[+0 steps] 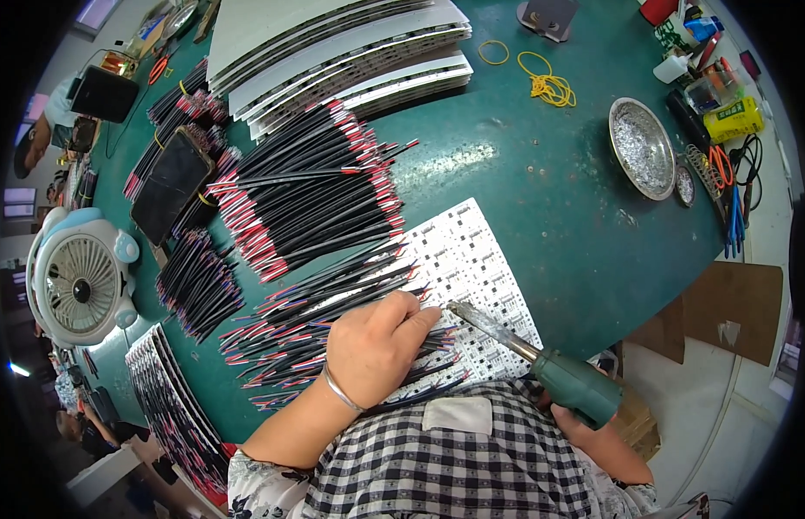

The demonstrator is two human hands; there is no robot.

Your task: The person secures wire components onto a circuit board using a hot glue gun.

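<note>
Landmark: the white LED circuit panel (471, 259), lying flat on the green counter (541, 190) right in front of me.

My left hand (375, 346) rests on the near left part of the panel, fingers curled down and pressing on black wires with red and blue ends (290, 333) that lie across the panel's left edge. Fingertips (424, 316) sit on the board; whether they pinch one single wire I can't tell, the view is too small there. A thin metal bangle (340, 391) is on that wrist.

My right hand (584, 424) is mostly hidden at the panel's near right corner, wrapped around the green handle of a soldering iron (541, 363). The metal tip reaches onto the panel, just beside my left fingertips.

Beyond the panel's far left edge: a big fanned pile of red-tipped black wires (316, 190). Farther behind that, stacked white strip boards (350, 60). Left of the pile, a dark phone (170, 186) lies on more wire bundles. Well left of the panel, a small white desk fan (80, 277).

Right of the panel and well apart: a round metal dish (642, 147) with silvery bits. Far behind the panel, yellow rubber bands (545, 85).
</note>
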